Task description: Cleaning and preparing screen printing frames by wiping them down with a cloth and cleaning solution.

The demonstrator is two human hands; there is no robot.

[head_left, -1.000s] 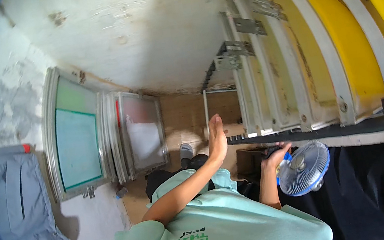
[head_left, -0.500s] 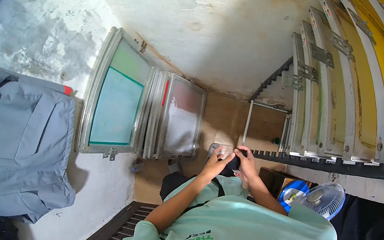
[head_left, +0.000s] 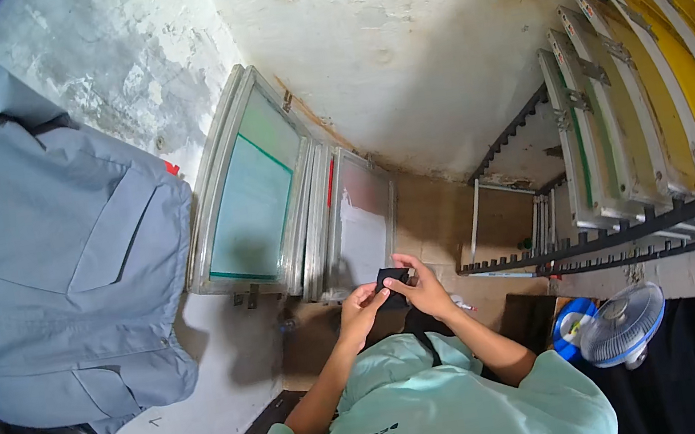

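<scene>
My left hand [head_left: 360,309] and my right hand [head_left: 423,288] meet in front of my chest, both closed on a small black flat object [head_left: 392,286]. The fingers of each hand pinch its edges from either side. A dark strap [head_left: 421,338] runs down from under my hands over my mint-green shirt [head_left: 432,420]. What the black object is I cannot tell.
Metal-framed screens [head_left: 250,196] lean against the wall ahead. A rack of yellow screens [head_left: 664,107] fills the right. A small blue fan [head_left: 623,327] and a blue bucket [head_left: 569,326] sit at lower right. A grey shirt [head_left: 57,260] hangs at left.
My left hand has come down from a raised, open pose and my right hand has moved left, away from the fan. Both now hold the black object. The view has swung right.
</scene>
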